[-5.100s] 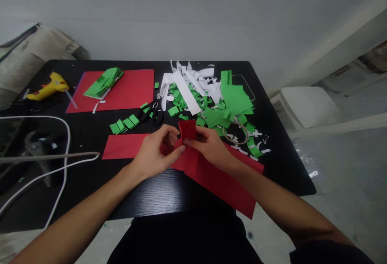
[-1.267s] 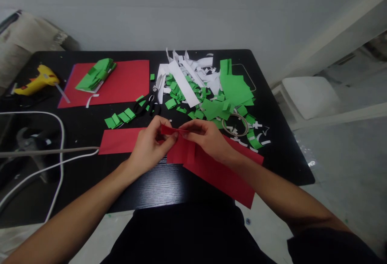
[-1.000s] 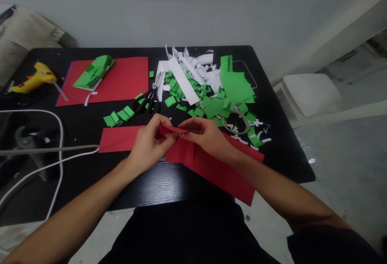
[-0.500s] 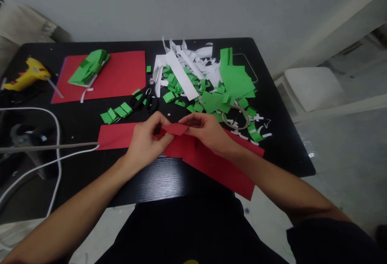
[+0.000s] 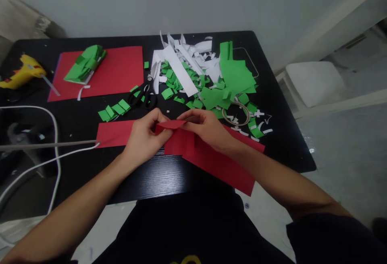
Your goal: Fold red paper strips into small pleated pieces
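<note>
While folded red paper is pinched by the curled left hand and right hand, scissors are seen beyond.

Black table before a grey wall

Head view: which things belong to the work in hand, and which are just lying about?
In the work, it seems:
folded red paper, pinched by left hand and right hand
red sheet beneath the right wrist

Lying untouched, probably not in use now:
glue gun
scissors
green scraps
white strips
green bundle
</note>
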`<action>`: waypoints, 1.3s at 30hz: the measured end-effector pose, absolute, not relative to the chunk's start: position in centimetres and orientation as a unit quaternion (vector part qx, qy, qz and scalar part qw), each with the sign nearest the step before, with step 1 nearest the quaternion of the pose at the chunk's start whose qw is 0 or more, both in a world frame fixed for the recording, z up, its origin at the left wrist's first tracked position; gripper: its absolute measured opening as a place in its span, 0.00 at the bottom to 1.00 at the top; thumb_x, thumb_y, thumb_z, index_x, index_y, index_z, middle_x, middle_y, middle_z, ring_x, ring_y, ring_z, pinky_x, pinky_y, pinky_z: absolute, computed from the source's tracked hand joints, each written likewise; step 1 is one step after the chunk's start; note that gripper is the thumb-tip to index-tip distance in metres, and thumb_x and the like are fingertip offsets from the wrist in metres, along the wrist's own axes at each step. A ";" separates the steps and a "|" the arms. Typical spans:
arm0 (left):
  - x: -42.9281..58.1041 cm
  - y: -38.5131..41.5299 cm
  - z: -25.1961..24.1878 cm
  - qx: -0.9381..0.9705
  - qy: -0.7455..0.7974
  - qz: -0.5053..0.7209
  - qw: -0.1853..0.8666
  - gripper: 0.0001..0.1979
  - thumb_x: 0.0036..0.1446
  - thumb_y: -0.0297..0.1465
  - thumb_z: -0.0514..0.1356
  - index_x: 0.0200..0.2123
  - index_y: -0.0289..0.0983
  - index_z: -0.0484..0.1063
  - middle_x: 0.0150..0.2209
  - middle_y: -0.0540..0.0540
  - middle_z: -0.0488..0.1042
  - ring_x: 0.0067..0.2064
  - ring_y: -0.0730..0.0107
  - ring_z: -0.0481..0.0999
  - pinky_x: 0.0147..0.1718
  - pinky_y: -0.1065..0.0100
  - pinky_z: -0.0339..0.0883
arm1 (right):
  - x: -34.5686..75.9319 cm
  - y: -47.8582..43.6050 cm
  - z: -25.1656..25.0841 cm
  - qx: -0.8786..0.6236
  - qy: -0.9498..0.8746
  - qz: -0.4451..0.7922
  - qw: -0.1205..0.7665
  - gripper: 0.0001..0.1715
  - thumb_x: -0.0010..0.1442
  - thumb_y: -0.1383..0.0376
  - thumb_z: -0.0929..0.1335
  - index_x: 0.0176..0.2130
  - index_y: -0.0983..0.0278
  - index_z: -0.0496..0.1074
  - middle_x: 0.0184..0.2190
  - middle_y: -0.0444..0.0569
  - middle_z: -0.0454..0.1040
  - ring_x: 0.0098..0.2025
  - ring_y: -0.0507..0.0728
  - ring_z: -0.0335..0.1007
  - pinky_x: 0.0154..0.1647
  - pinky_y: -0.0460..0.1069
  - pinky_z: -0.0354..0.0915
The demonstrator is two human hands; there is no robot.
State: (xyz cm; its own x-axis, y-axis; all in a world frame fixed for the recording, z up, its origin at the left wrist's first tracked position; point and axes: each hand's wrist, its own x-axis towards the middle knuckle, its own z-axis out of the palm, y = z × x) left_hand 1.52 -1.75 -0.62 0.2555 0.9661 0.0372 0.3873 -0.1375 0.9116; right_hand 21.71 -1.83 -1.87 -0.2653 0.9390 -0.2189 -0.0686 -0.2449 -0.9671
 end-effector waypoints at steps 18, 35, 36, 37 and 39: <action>1.9 -1.7 -1.3 0.700 0.546 0.302 0.347 0.11 0.63 0.39 0.62 0.33 0.38 0.74 0.27 0.50 0.73 0.27 0.69 0.71 0.25 0.69 0.61 | 21.3 -1.7 -2.8 -0.459 -0.439 0.646 0.422 0.16 0.47 0.61 0.82 0.36 0.63 0.81 0.33 0.45 0.82 0.38 0.55 0.78 0.45 0.50 0.71; 1.7 -1.6 -1.6 0.676 0.515 0.337 0.406 0.08 0.62 0.36 0.65 0.33 0.39 0.73 0.25 0.52 0.72 0.27 0.70 0.71 0.25 0.70 0.62 | 21.2 -1.8 -2.7 -0.462 -0.420 0.654 0.427 0.18 0.49 0.56 0.82 0.35 0.63 0.81 0.32 0.46 0.82 0.35 0.54 0.77 0.39 0.49 0.72; 1.7 -1.6 -1.6 0.675 0.516 0.337 0.406 0.08 0.62 0.36 0.65 0.34 0.38 0.75 0.26 0.52 0.73 0.27 0.69 0.71 0.25 0.70 0.63 | 21.2 -1.8 -2.7 -0.461 -0.419 0.656 0.426 0.18 0.48 0.56 0.82 0.35 0.63 0.81 0.32 0.46 0.82 0.35 0.54 0.77 0.39 0.49 0.72; 1.7 -1.6 -1.7 0.674 0.518 0.337 0.405 0.07 0.62 0.36 0.65 0.36 0.38 0.76 0.27 0.51 0.75 0.28 0.69 0.73 0.26 0.69 0.64 | 21.3 -1.8 -2.6 -0.460 -0.419 0.658 0.424 0.18 0.48 0.56 0.82 0.35 0.63 0.81 0.32 0.46 0.82 0.35 0.54 0.77 0.38 0.49 0.72; 1.8 -1.6 -1.7 0.670 0.526 0.338 0.400 0.08 0.61 0.36 0.65 0.38 0.37 0.78 0.28 0.50 0.77 0.28 0.68 0.74 0.27 0.68 0.67 | 21.3 -1.8 -2.5 -0.461 -0.419 0.660 0.420 0.19 0.47 0.56 0.82 0.35 0.63 0.81 0.32 0.46 0.82 0.34 0.54 0.77 0.38 0.49 0.72</action>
State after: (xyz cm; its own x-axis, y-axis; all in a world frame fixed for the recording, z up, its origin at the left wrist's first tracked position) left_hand 1.76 -1.65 -1.72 0.2175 0.9755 0.0318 0.4350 -0.1260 0.8916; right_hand 21.29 -1.77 -2.53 -0.2222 0.9409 -0.2558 -0.1686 -0.2955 -0.9404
